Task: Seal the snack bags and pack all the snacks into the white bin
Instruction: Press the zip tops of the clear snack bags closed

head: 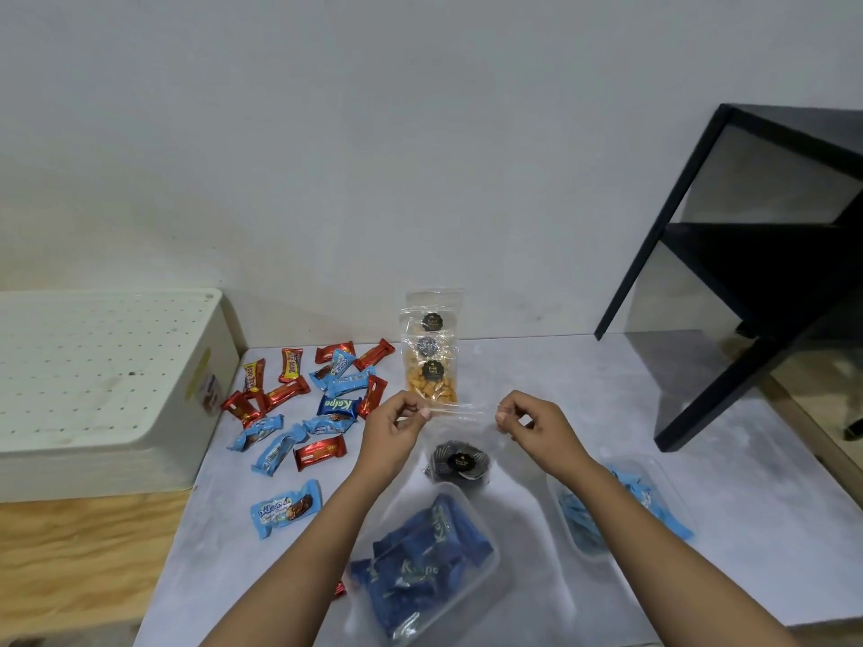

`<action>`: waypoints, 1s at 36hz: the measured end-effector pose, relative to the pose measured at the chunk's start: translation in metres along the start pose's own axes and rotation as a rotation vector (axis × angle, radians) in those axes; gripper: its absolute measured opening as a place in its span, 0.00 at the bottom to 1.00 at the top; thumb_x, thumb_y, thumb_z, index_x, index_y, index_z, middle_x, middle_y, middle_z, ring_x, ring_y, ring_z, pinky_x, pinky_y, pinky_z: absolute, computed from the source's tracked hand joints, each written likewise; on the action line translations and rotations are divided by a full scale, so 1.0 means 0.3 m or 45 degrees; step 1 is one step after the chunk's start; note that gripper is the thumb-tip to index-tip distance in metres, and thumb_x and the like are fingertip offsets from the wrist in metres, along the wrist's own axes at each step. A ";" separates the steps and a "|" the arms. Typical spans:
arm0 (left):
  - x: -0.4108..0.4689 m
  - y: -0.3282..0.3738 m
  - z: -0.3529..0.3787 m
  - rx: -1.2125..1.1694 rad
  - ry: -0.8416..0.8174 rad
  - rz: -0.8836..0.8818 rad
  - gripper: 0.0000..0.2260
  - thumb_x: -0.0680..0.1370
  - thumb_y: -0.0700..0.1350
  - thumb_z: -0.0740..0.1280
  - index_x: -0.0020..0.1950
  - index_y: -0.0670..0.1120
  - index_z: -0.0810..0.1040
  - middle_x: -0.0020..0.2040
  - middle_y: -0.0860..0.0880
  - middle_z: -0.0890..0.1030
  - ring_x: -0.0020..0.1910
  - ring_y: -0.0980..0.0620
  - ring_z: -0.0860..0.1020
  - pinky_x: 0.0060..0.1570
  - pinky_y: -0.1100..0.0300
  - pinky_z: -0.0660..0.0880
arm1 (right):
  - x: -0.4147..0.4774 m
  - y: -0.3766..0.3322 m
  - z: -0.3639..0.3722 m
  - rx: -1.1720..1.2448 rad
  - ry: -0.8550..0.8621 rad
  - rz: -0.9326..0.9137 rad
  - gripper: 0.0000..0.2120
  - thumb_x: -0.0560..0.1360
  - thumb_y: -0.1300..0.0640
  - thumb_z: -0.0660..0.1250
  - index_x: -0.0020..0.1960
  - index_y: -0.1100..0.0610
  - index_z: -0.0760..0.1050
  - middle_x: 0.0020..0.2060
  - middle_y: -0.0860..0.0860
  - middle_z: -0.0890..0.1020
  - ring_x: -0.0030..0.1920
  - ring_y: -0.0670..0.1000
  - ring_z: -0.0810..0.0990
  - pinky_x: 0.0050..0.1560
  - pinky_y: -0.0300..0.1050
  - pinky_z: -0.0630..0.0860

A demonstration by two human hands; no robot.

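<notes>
Mid-seal: pinching the bag (460,464) by its top strip (460,410) with left fingers (421,413) and right fingers (502,417) at either end; next, likely pressing shut along the strip between them.

The white perforated plastic bin (93,389) stands off the grey surface's (607,403) left edge; foil-wrapped snack bars (299,403) lie beside it, clear snack pouches (429,352) at the back edge, clear plastic trays (492,548) near the front.

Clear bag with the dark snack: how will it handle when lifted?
Probably floppy: the clear bag is thin film, taut only between the left hand and right hand. Likely bottom-heavy: the dark snack sits low. Glossy, perhaps slippery.
</notes>
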State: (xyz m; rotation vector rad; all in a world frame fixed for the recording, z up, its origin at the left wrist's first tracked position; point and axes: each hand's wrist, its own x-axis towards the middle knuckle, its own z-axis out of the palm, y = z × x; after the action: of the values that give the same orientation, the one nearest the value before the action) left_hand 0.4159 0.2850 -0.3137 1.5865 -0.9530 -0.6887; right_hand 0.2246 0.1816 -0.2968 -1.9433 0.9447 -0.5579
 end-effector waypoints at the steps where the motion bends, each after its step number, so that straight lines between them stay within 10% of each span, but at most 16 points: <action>1: -0.001 0.000 0.003 0.003 -0.002 -0.004 0.04 0.75 0.36 0.66 0.42 0.44 0.77 0.42 0.48 0.79 0.40 0.62 0.75 0.41 0.75 0.70 | 0.000 0.001 0.000 -0.028 0.009 -0.004 0.13 0.75 0.60 0.65 0.35 0.47 0.70 0.33 0.46 0.77 0.41 0.51 0.79 0.42 0.42 0.73; 12: 0.005 -0.005 0.007 0.015 -0.008 -0.026 0.01 0.75 0.37 0.67 0.45 0.40 0.79 0.44 0.40 0.80 0.42 0.52 0.75 0.41 0.73 0.72 | 0.000 -0.009 -0.009 0.058 -0.067 0.040 0.04 0.72 0.60 0.70 0.39 0.53 0.78 0.37 0.47 0.80 0.40 0.41 0.75 0.42 0.27 0.70; 36: 0.019 0.008 0.011 -0.051 -0.099 -0.078 0.05 0.73 0.35 0.70 0.47 0.35 0.79 0.38 0.45 0.78 0.37 0.54 0.75 0.39 0.72 0.73 | 0.071 -0.084 -0.001 -0.452 -0.215 0.074 0.07 0.72 0.50 0.67 0.35 0.47 0.74 0.38 0.44 0.81 0.45 0.47 0.78 0.47 0.47 0.75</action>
State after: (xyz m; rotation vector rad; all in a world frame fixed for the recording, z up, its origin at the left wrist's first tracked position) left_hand 0.4155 0.2783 -0.3117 1.5689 -0.9443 -0.8123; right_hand 0.2473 0.1726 -0.2746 -2.2275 1.0410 -0.1956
